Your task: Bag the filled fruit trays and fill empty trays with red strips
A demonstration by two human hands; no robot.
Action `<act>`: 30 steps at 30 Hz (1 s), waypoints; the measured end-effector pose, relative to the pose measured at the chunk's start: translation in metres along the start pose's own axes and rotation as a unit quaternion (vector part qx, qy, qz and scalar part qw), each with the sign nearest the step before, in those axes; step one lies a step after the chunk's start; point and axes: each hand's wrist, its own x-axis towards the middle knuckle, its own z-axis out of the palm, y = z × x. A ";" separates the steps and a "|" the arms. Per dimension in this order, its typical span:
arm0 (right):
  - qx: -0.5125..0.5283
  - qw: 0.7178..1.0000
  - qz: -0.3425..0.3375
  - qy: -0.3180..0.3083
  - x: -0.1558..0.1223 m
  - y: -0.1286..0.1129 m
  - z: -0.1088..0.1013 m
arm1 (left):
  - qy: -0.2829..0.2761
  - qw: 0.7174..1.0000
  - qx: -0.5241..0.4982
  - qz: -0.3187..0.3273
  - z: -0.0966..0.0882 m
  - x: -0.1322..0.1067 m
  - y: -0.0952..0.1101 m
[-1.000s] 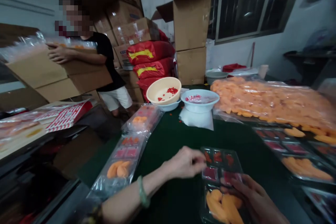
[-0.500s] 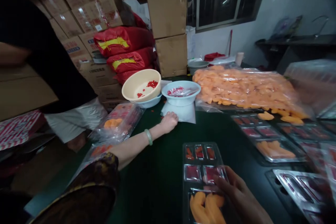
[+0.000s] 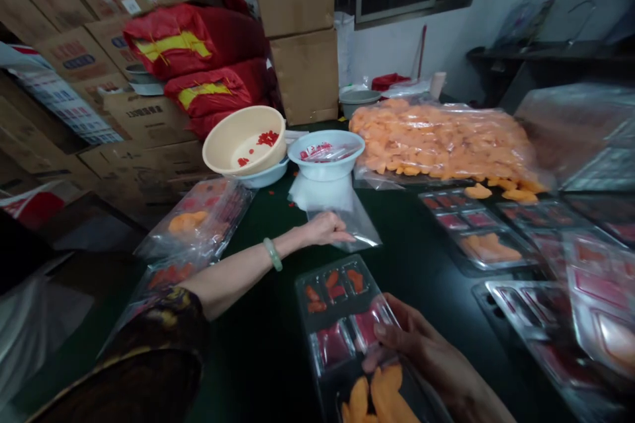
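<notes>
The right grip (image 3: 421,347) pinched the tray (image 3: 341,309) by its right edge, near on the desk (image 3: 258,337). The tray looked light, stiff and slick, best held by its sides. Farther left, the left grip (image 3: 323,230) pinched a bag (image 3: 362,226), likely soft and slippery. Two red packets (image 3: 333,345) filled the tray's middle row; beyond stood one cream bowl (image 3: 229,140).

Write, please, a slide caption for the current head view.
Left hand on a clear bag, right hand holding a filled tray at a green table.
</notes>
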 end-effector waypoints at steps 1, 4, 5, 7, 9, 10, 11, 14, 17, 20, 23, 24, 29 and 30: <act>0.008 1.000 0.005 -0.011 0.000 0.002 0.000 | -0.015 1.000 -0.024 0.010 0.006 -0.006 0.008; 0.037 0.999 0.028 -0.021 -0.001 0.007 0.000 | -0.053 0.995 -0.080 0.037 0.018 -0.025 0.028; 0.045 0.998 0.040 -0.023 -0.003 0.009 -0.001 | -0.062 0.993 -0.092 0.044 0.020 -0.032 0.032; 0.056 0.997 0.053 -0.021 -0.008 0.014 -0.003 | -0.071 0.990 -0.107 0.053 0.020 -0.044 0.038; 0.057 0.997 0.048 0.000 -0.016 0.017 -0.006 | -0.072 0.990 -0.109 0.057 0.018 -0.055 0.043; 0.054 0.997 0.043 0.014 -0.021 0.018 -0.008 | -0.072 0.990 -0.108 0.059 0.015 -0.059 0.046; 0.047 0.998 0.038 0.029 -0.026 0.019 -0.010 | -0.072 0.990 -0.105 0.063 0.013 -0.064 0.049; 0.011 0.998 0.017 0.063 -0.039 0.018 -0.009 | -0.067 0.990 -0.087 0.091 0.006 -0.072 0.061; -0.003 0.997 0.007 0.075 -0.048 0.017 -0.001 | -0.051 0.988 -0.088 0.115 0.003 -0.074 0.072; 0.007 0.998 0.011 0.058 -0.053 0.017 0.007 | -0.025 0.983 -0.146 0.105 0.004 -0.071 0.079; 0.006 0.999 0.005 0.052 -0.057 0.021 0.009 | -0.020 0.975 -0.207 0.079 0.004 -0.069 0.084; 0.005 0.998 0.004 0.058 -0.058 0.022 0.009 | -0.022 0.974 -0.215 0.074 0.003 -0.068 0.086; -0.033 0.993 -0.020 0.107 -0.067 0.027 0.007 | -0.013 0.977 -0.201 0.063 -0.002 -0.070 0.098; -0.045 0.992 -0.025 0.114 -0.069 0.027 0.008 | -0.012 0.979 -0.192 0.065 -0.002 -0.071 0.101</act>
